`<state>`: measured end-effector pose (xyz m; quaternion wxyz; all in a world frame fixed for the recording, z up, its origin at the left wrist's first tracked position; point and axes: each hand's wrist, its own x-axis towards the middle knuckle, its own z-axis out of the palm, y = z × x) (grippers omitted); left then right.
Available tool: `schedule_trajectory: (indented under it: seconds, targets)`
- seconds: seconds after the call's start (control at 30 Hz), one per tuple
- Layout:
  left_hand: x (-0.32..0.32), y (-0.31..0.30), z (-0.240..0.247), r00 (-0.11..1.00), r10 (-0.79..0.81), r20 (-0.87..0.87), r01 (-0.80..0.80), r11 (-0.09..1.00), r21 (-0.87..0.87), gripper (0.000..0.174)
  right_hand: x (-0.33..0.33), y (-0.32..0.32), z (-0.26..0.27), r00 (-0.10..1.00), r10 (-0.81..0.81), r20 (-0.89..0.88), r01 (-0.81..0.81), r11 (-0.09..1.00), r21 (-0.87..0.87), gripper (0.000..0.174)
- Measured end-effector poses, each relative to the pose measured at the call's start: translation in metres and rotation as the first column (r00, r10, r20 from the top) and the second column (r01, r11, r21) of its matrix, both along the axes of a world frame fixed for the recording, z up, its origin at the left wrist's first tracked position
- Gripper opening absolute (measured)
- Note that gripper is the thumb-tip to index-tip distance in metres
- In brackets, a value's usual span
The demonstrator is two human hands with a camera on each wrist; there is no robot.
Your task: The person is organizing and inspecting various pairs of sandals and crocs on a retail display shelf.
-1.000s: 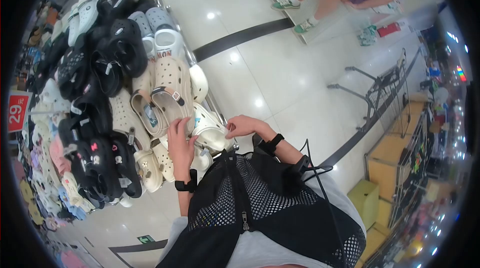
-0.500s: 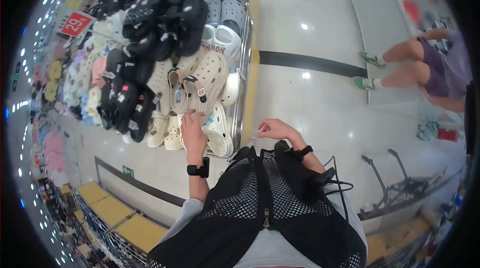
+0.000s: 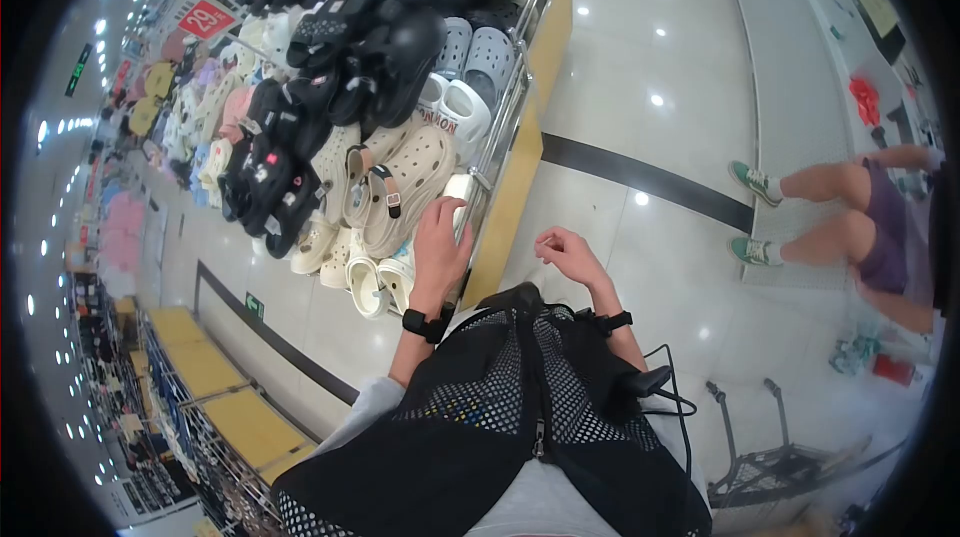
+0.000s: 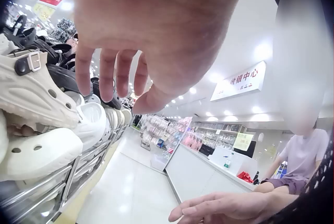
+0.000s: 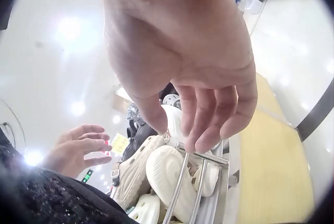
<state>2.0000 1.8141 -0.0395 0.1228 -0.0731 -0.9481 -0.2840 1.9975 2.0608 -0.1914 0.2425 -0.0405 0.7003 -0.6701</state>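
cream perforated clogs (image 3: 405, 177) with buckled straps lie side by side.

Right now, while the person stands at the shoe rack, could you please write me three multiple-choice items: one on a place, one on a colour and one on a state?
1. Where is the left hand?
A) behind the back
B) over the cream clogs at the edge of the rack
C) hanging at the side

2. What colour is the "29" price sign?
A) red
B) blue
C) green

3. How is the right hand?
A) clenched in a fist
B) pinching a cream clog
C) open, holding nothing

Answers:
1 B, the head view shows it above the pale clogs.
2 A, the digits are white on red.
3 C, the right wrist view shows loose fingers with nothing between them.
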Motion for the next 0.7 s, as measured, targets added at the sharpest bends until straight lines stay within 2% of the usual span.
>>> schedule_trajectory:
  seconds: [0.1, 0.23, 0.33, 0.4, 0.47, 0.6, 0.63, 0.7]
  targets:
    - [-0.017, 0.006, -0.006, 1.000, 0.013, 0.029, -0.013, 1.000, 0.011, 0.038, -0.023, 0.002, -0.001, 1.000, -0.015, -0.002, 0.015, 1.000, -0.011, 0.020]
    - [-0.047, 0.014, -0.014, 0.999, 0.044, -0.019, -0.045, 0.999, -0.031, 0.045, -0.065, 0.004, 0.001, 0.999, -0.010, -0.049, 0.007, 0.998, -0.058, 0.026]
    - [-0.080, 0.015, -0.026, 0.997, 0.080, -0.016, -0.080, 0.997, 0.003, 0.048, -0.108, 0.003, 0.014, 0.998, 0.050, -0.039, -0.049, 0.998, 0.029, 0.027]
    - [-0.108, 0.013, -0.033, 0.993, 0.115, 0.004, -0.115, 0.992, 0.048, 0.049, -0.141, -0.001, 0.019, 0.992, 0.071, -0.102, -0.067, 0.997, 0.047, 0.029]
    - [-0.135, 0.011, -0.035, 0.985, 0.167, -0.049, -0.166, 0.986, 0.027, 0.050, -0.174, -0.008, 0.031, 0.989, 0.121, -0.090, -0.113, 0.989, 0.092, 0.029]
    - [-0.186, -0.002, -0.025, 0.948, 0.300, -0.107, -0.289, 0.952, 0.105, 0.049, -0.245, -0.037, 0.065, 0.965, 0.221, -0.140, -0.192, 0.962, 0.195, 0.031]
    - [-0.200, -0.008, -0.024, 0.930, 0.326, -0.172, -0.314, 0.945, 0.093, 0.050, -0.261, -0.047, 0.072, 0.959, 0.247, -0.138, -0.216, 0.954, 0.206, 0.031]
    - [-0.218, -0.021, -0.023, 0.899, 0.376, -0.225, -0.366, 0.927, 0.086, 0.050, -0.286, -0.070, 0.084, 0.917, 0.339, -0.212, -0.245, 0.895, 0.373, 0.034]
